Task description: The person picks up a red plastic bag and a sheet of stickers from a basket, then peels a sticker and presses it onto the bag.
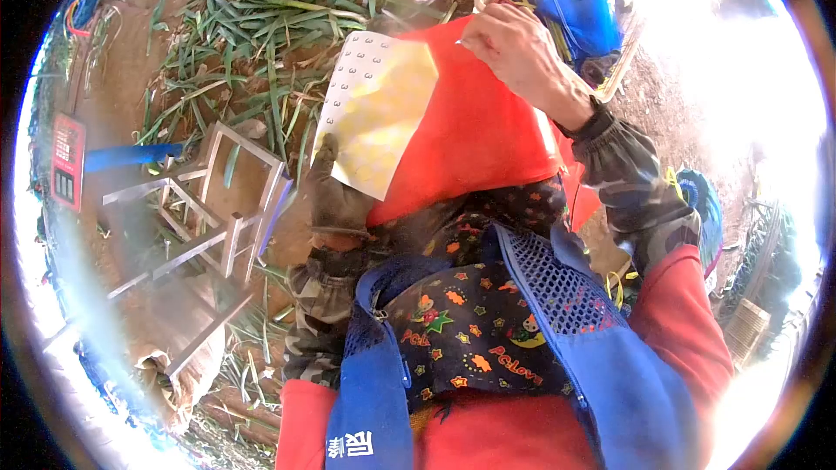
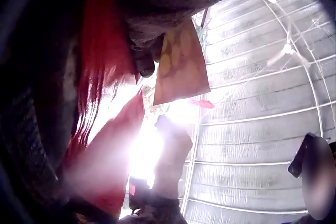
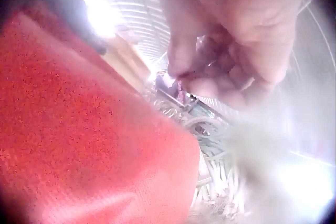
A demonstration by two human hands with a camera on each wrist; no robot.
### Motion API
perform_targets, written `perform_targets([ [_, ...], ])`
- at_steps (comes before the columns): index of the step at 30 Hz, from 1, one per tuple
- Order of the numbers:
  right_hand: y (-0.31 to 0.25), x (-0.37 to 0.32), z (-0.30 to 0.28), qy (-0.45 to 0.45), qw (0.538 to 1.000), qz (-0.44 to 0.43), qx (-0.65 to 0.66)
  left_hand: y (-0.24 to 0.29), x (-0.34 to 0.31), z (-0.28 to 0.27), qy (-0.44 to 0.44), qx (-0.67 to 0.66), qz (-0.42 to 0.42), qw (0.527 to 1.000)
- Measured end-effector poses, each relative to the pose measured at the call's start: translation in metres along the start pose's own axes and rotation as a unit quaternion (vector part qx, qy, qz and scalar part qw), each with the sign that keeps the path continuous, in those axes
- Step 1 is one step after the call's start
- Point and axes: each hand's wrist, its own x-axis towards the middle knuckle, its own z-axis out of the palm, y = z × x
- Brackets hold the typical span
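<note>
A white sheet (image 1: 370, 113) with rows of printed 3s and a yellow-lit area lies over the red apron (image 1: 470, 126). My left hand (image 1: 340, 196), in a dark glove, grips its lower left edge, thumb on top. In the left wrist view the sheet (image 2: 181, 71) hangs beneath the dark gloved hand (image 2: 168, 11). My bare right hand (image 1: 520, 57) is raised right of the sheet, apart from it, and pinches a small white piece (image 1: 460, 42) at its fingertips. The right wrist view shows the right hand's (image 3: 231, 35) fingers curled, thumb and forefinger together.
Long green leafy stalks (image 1: 270, 26) cover the ground ahead. A metal frame stool (image 1: 231, 239) stands at left, near a red device (image 1: 67, 161). Beyond the right hand are a blue bag (image 1: 579, 4) and a pale frame (image 1: 623, 65).
</note>
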Motion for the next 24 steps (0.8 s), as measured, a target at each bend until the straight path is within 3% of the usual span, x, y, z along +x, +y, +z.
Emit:
perform_targets([
  [3, 0.009, 0.002, 0.004, -0.02, 0.994, -0.086, -0.062, 0.0, 0.001, -0.004, -0.003, -0.012, -0.008, 1.0],
  [10, 0.028, -0.011, 0.008, -0.069, 0.985, -0.138, -0.08, 0.003, 0.002, -0.01, 0.004, -0.018, -0.012, 1.0],
  [13, 0.021, -0.017, 0.001, -0.05, 0.985, -0.138, -0.085, 0.003, 0.002, -0.013, 0.006, -0.018, -0.013, 1.0],
  [19, 0.006, -0.041, 0.002, -0.047, 0.982, -0.056, -0.171, 0.003, 0.002, -0.016, 0.011, -0.018, -0.013, 1.0],
  [24, 0.007, -0.041, -0.006, -0.069, 0.993, -0.007, -0.098, 0.003, 0.002, -0.015, 0.01, -0.009, -0.013, 1.0],
])
